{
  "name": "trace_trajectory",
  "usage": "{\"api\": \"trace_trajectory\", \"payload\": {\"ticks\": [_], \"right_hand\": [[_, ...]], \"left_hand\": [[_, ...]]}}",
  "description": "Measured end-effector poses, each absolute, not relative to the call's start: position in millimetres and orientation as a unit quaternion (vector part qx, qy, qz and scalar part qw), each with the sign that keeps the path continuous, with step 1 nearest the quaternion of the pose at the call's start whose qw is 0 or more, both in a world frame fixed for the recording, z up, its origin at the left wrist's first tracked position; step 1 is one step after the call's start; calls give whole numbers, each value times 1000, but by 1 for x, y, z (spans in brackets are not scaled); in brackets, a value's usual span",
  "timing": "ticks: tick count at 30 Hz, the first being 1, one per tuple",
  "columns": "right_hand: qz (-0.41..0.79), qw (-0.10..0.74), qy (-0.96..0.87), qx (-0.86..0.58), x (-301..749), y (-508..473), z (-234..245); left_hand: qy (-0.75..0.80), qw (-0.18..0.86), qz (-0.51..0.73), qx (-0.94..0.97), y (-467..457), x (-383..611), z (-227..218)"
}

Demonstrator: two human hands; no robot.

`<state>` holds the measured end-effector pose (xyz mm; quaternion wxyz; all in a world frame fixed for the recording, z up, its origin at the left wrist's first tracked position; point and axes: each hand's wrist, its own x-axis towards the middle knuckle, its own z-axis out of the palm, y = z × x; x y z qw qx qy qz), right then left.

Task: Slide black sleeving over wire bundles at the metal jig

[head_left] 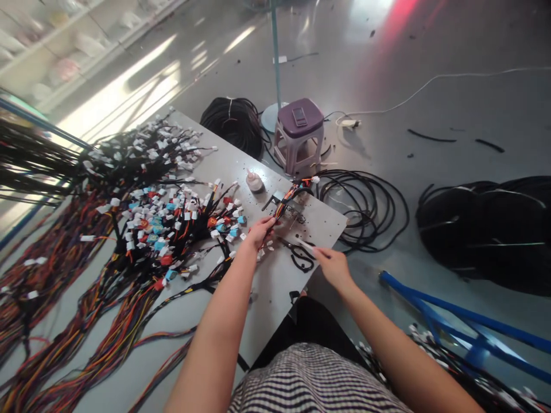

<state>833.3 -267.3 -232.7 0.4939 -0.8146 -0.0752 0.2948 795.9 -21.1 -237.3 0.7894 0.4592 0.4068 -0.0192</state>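
Observation:
A grey board [275, 287] lies on the floor in front of me, with a large spread of multicoloured wire harnesses [163, 241] ending in white, blue and red connectors. My left hand [260, 232] grips a thin bundle of orange and black wires [284, 206] above the board, near a metal clamp fixture [293, 211]. My right hand [333, 267] pinches a small white piece [306, 245]. Black-handled scissors [300, 258] lie just below those fingertips. A small white round container [255, 180] stands on the board beyond my left hand.
Coils of black cable [361, 209] lie on the floor around the board, with a purple plastic stool [299, 135] beyond. A large black cable bundle [486, 229] sits at right, and a blue metal frame [465, 327] lies at lower right over more wires.

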Motion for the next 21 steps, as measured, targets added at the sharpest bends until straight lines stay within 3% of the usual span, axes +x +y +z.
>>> {"api": "trace_trajectory", "payload": {"ticks": [3, 9, 17, 21], "right_hand": [[241, 552, -2, -798, 850, -262, -221], [257, 592, 34, -763, 834, -254, -213], [271, 629, 44, -727, 832, -248, -238], [340, 664, 42, -664, 845, -211, -245]], "left_hand": [[413, 791, -12, 450, -23, 795, -237], [425, 787, -12, 448, -24, 796, -235], [420, 793, -18, 440, -25, 796, -232], [425, 784, -18, 453, -25, 796, -232]]}}
